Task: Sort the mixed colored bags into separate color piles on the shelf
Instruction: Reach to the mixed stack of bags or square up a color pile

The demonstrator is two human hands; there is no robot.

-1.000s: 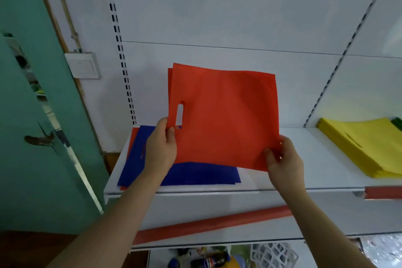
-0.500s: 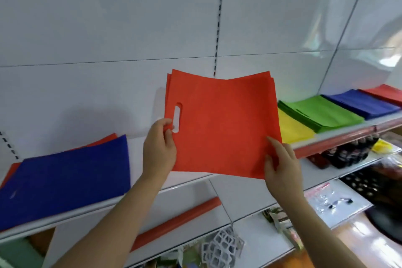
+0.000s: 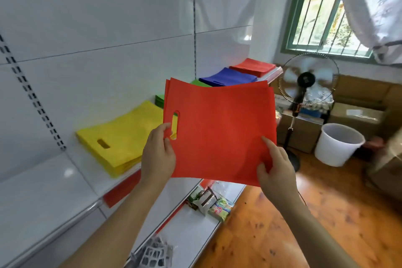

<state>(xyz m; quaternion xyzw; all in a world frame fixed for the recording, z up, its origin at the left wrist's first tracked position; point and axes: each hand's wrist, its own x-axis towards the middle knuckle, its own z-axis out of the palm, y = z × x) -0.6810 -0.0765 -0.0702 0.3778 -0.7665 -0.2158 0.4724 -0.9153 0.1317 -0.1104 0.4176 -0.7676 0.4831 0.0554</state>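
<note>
I hold a thin stack of red bags point(image 3: 219, 130) upright in front of me, above the shelf edge. My left hand point(image 3: 157, 155) pinches the stack's left edge beside the handle slot. My right hand point(image 3: 275, 168) grips the lower right corner, forefinger lying flat on the front. Along the white shelf point(image 3: 43, 191) behind lie sorted piles: yellow bags point(image 3: 121, 137) nearest, green bags point(image 3: 159, 99) mostly hidden by the red stack, then blue bags point(image 3: 226, 77), and a red pile point(image 3: 253, 66) at the far end.
A standing fan point(image 3: 307, 81) and a white bucket point(image 3: 337, 143) stand on the wooden floor to the right, with cardboard boxes behind. The lower shelf holds packets point(image 3: 219, 210) and a white plastic basket point(image 3: 154, 253). A barred window is at top right.
The view has swung to the right along the shelf: the mixed blue pile on the left is out of sight and the far sorted piles, fan and window have come in. Both hands keep their hold.
</note>
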